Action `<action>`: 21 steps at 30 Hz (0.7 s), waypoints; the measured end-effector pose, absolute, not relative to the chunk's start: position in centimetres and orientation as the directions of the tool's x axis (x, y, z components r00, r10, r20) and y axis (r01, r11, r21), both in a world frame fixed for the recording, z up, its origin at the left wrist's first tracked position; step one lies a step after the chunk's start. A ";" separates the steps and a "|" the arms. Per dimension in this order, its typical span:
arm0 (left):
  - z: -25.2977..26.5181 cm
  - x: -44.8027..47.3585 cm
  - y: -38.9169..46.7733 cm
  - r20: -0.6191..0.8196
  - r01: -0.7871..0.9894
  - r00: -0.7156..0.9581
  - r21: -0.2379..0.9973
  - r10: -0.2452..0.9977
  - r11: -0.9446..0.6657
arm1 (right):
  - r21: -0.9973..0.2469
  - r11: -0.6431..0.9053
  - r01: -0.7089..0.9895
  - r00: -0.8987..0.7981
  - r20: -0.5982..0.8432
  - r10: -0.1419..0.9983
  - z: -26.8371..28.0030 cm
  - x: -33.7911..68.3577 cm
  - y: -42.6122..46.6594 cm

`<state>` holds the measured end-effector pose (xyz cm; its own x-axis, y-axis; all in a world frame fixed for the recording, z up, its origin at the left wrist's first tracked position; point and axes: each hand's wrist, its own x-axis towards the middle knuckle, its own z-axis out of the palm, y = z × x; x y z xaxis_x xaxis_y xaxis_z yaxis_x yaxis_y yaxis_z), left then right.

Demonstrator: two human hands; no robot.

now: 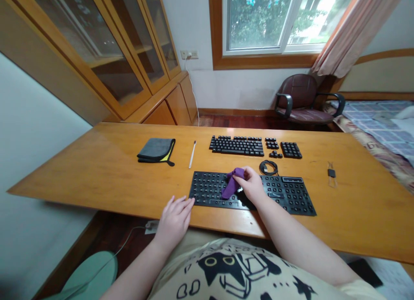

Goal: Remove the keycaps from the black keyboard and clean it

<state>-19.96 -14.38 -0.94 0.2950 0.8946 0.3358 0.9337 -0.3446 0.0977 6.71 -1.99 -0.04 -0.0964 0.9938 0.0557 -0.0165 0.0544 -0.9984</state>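
Note:
A black keyboard base (293, 196) with its keycaps off lies near the front edge of the desk. My right hand (251, 184) grips a purple cloth (232, 185) against the middle of the base; part of the base is hidden beneath hand and cloth. At the base's lower left corner rests my left hand (177, 214), fingers stretched out, the fingertips touching the edge. Behind the base, removed black keycaps (237, 145) are laid out in keyboard order. The coiled cable (268, 167) sits between them and the base.
On the wooden desk (106, 175) are a folded grey cloth (157, 149), a white toothbrush (192, 154) and a keycap puller (331, 174). Beyond stand a glass-door cabinet (129, 50) and an office chair (300, 97). A green stool (93, 272) is at lower left.

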 end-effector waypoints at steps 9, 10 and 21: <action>-0.8 -19.4 -12.5 0.316 0.938 0.249 0.159 0.916 -0.309 | -0.982 -0.061 -0.181 -0.147 -0.034 0.989 0.7 7.0 -1.4; -0.6 -19.2 -12.1 0.327 0.938 0.242 0.162 0.913 -0.307 | -0.981 -0.062 -0.182 -0.151 -0.034 0.988 0.6 7.1 -1.3; 3.2 -16.0 -2.6 0.309 0.932 0.224 0.210 0.924 -0.296 | -0.973 0.087 0.215 -0.057 0.077 0.995 0.0 7.6 -0.3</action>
<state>-16.01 -2.62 3.18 0.2239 0.9245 0.3086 0.9320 -0.2957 0.2096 7.59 -0.30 -0.04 -0.0568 0.9954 0.0768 0.2148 0.0873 -0.9728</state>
